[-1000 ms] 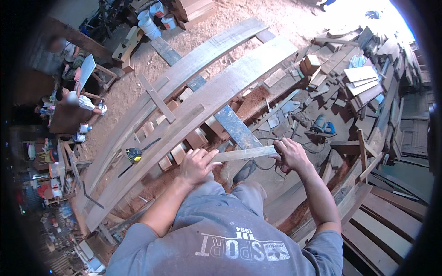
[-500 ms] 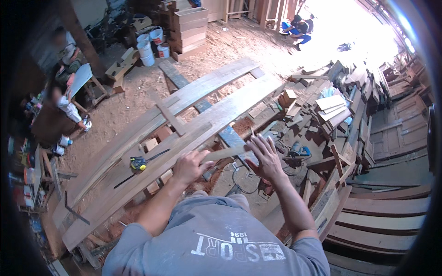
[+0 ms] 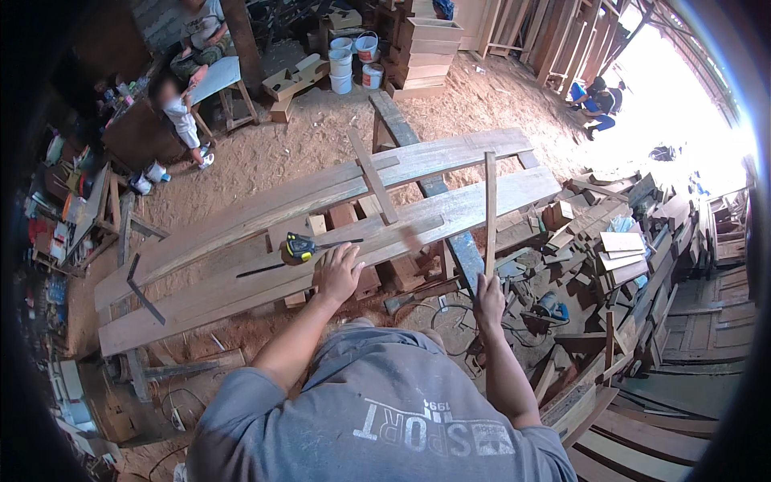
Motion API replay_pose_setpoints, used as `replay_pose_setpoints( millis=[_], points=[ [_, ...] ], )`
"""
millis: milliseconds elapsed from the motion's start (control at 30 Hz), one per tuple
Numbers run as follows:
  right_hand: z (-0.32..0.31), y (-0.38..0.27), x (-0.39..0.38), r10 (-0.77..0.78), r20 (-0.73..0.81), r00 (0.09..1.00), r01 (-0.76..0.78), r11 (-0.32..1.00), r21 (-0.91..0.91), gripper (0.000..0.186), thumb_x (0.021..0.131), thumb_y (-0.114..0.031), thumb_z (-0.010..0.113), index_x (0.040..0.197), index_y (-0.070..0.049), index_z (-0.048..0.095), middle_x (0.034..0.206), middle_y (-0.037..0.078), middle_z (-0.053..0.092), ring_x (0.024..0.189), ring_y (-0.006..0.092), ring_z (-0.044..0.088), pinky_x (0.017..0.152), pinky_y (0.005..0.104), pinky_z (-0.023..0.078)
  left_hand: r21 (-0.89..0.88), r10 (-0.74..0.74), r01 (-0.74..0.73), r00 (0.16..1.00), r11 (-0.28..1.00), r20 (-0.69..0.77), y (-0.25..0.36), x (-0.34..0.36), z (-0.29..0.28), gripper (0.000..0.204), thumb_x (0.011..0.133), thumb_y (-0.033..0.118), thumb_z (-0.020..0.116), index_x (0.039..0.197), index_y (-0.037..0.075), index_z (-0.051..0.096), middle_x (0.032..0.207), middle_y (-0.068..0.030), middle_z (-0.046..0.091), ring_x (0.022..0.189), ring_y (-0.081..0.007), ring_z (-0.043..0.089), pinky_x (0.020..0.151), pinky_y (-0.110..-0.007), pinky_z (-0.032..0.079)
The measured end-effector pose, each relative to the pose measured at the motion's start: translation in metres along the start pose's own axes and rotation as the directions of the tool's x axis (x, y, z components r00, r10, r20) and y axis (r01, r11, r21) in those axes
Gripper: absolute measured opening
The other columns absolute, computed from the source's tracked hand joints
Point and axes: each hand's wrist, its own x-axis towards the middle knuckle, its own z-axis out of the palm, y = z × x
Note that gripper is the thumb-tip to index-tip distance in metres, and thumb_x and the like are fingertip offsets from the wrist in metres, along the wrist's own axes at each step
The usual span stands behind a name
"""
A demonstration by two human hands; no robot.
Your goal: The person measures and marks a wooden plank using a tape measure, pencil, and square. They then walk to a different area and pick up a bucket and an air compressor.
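Observation:
My right hand (image 3: 488, 301) is closed around the lower end of a narrow wooden strip (image 3: 491, 209), which stands out away from me past the planks. My left hand (image 3: 339, 273) lies open, fingers apart, at the near long plank (image 3: 482, 197). Just beyond its fingers sits a black and yellow tape measure (image 3: 299, 247), over a thin dark strip (image 3: 261, 271). A small brown piece (image 3: 412, 238), smeared by motion, appears over the same plank. The far plank (image 3: 265, 217) runs alongside, with a T-shaped wooden piece (image 3: 371, 178) across it.
A dark angled square (image 3: 144, 293) lies across the planks' left end. Wood offcuts (image 3: 622, 249) and a blue power tool (image 3: 551, 305) crowd the right. White buckets (image 3: 340, 66) stand behind. Two people are at a small table (image 3: 215, 79) back left; another crouches back right.
My left hand has let go of the wooden strip and moved onto the near plank. My right hand has swung the strip from crosswise to pointing away. The view has shifted left.

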Motion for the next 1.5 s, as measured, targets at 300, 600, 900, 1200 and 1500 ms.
replay_pose_setpoints(
  millis=[300, 600, 900, 1200, 1500],
  points=[
    [0.031, -0.002, 0.036, -0.127, 0.002, 0.992, 0.126, 0.984, -0.124, 0.062, 0.111, -0.057, 0.049, 0.112, 0.004, 0.062, 0.115, 0.034, 0.072, 0.115, 0.0514, 0.065, 0.103, 0.0571, 0.048, 0.054, 0.060, -0.055, 0.993, 0.997, -0.100, 0.000, 0.013, -0.009, 0.039, 0.099, 0.025, 0.074, 0.134, 0.009, 0.072, 0.122, -0.0091, 0.069, 0.117, -0.0337, 0.065, 0.100, -0.050, 0.052],
    [0.065, -0.044, 0.052, -0.111, 0.388, 0.915, 0.152, 0.985, -0.076, 0.072, 0.109, -0.065, 0.047, 0.114, 0.006, 0.058, 0.108, 0.042, 0.070, 0.107, 0.0612, 0.067, 0.094, 0.0644, 0.052, 0.012, 0.059, -0.058, 0.987, 0.998, -0.148, 0.008, 0.002, -0.013, 0.038, 0.099, 0.025, 0.075, 0.134, 0.012, 0.072, 0.122, -0.0094, 0.067, 0.108, -0.0326, 0.068, 0.093, -0.047, 0.054],
    [0.056, -0.033, 0.064, -0.203, 0.443, 0.873, 0.281, 0.953, -0.116, 0.075, 0.109, -0.068, 0.045, 0.126, 0.003, 0.062, 0.109, 0.039, 0.072, 0.108, 0.0593, 0.068, 0.094, 0.0640, 0.053, 0.110, 0.001, 0.006, 0.998, 0.994, -0.064, 0.014, 0.004, 0.012, 0.037, 0.101, 0.032, 0.072, 0.135, 0.019, 0.074, 0.127, -0.0015, 0.068, 0.121, -0.0297, 0.064, 0.101, -0.049, 0.050],
    [0.052, 0.008, 0.104, -0.270, 0.243, 0.932, 0.221, 0.952, 0.213, 0.061, 0.104, -0.052, 0.068, 0.144, -0.007, 0.063, 0.109, 0.022, 0.079, 0.103, 0.0364, 0.078, 0.091, 0.0460, 0.060, 0.065, 0.024, -0.022, 0.999, 0.998, -0.038, 0.000, 0.006, 0.014, 0.035, 0.101, 0.030, 0.072, 0.134, 0.018, 0.074, 0.126, -0.0043, 0.068, 0.117, -0.0317, 0.065, 0.100, -0.048, 0.052],
    [0.054, -0.004, 0.073, -0.385, 0.424, 0.820, 0.340, 0.923, 0.182, 0.076, 0.098, -0.027, 0.077, 0.164, -0.008, 0.044, 0.109, 0.022, 0.079, 0.106, 0.0432, 0.076, 0.095, 0.0489, 0.059, 0.001, -0.006, 0.006, 1.000, 1.000, -0.016, 0.000, 0.005, 0.007, 0.036, 0.099, 0.026, 0.074, 0.133, 0.013, 0.074, 0.126, -0.0111, 0.068, 0.119, -0.0359, 0.065, 0.100, -0.050, 0.053]
  ],
)
